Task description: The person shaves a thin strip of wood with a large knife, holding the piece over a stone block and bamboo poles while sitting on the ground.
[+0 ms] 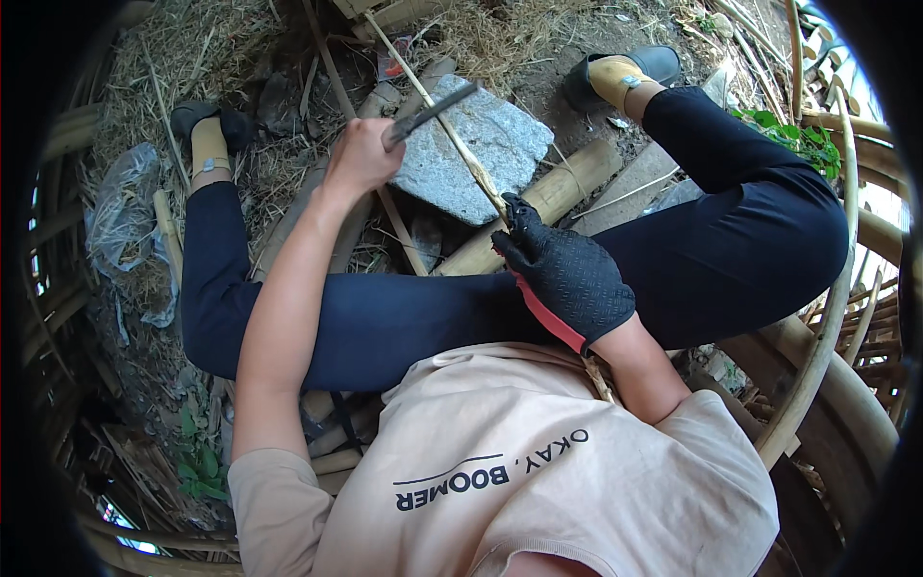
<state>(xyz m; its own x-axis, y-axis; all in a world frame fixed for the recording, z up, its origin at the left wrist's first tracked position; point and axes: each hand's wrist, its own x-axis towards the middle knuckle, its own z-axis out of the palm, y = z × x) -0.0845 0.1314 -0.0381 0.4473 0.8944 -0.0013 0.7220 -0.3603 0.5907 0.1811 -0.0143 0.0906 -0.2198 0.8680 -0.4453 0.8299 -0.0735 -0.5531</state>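
Note:
My left hand (pixel 363 159), bare, is closed in a fist round the handle of a knife. The knife's narrow dark blade (pixel 442 111) points up and to the right, and in this view it crosses a long thin stick (pixel 468 159). My right hand (pixel 569 279) wears a black textured glove with a red edge and grips that stick over my right thigh. From the glove the stick runs up and left across a flat grey stone (pixel 510 144); its near end (pixel 598 380) shows below my wrist, against my shirt. Whether the blade touches the stick, I cannot tell.
A thick bamboo pole (pixel 577 183) lies beside the stone. Dry straw (pixel 221 58) and thin sticks litter the ground. Crumpled clear plastic (pixel 125 207) lies at left. Curved bamboo poles (pixel 817 365) rise close on my right, near green leaves (pixel 793 139).

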